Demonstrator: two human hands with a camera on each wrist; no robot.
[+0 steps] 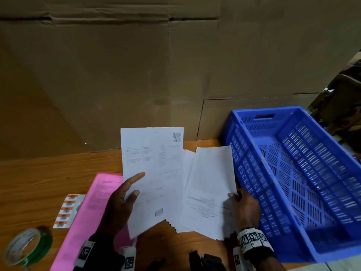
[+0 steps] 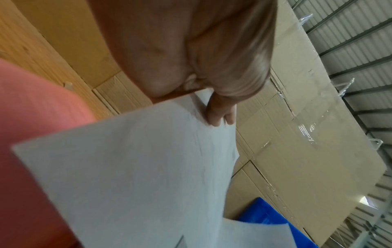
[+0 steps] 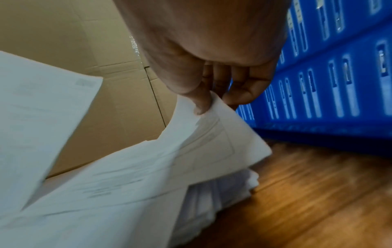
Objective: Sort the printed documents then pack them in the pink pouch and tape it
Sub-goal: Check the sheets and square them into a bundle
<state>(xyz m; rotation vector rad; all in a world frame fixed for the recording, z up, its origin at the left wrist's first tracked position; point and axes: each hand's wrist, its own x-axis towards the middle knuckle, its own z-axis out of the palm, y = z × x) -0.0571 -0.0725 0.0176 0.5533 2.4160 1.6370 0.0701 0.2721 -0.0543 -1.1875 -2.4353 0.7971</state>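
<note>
My left hand holds up a printed sheet with a QR code, thumb on its face and fingers behind it; the left wrist view shows the sheet's blank back and my fingertips at its edge. My right hand pinches the right edge of another printed sheet lifted off a stack of documents lying on the wooden table. The pink pouch lies flat on the table, left of my left hand. A roll of green tape sits at the near left.
A blue slotted plastic crate stands empty on the right, close to my right hand. A strip of orange-and-white labels lies beside the pouch. A wall of cardboard boxes closes off the far edge of the table.
</note>
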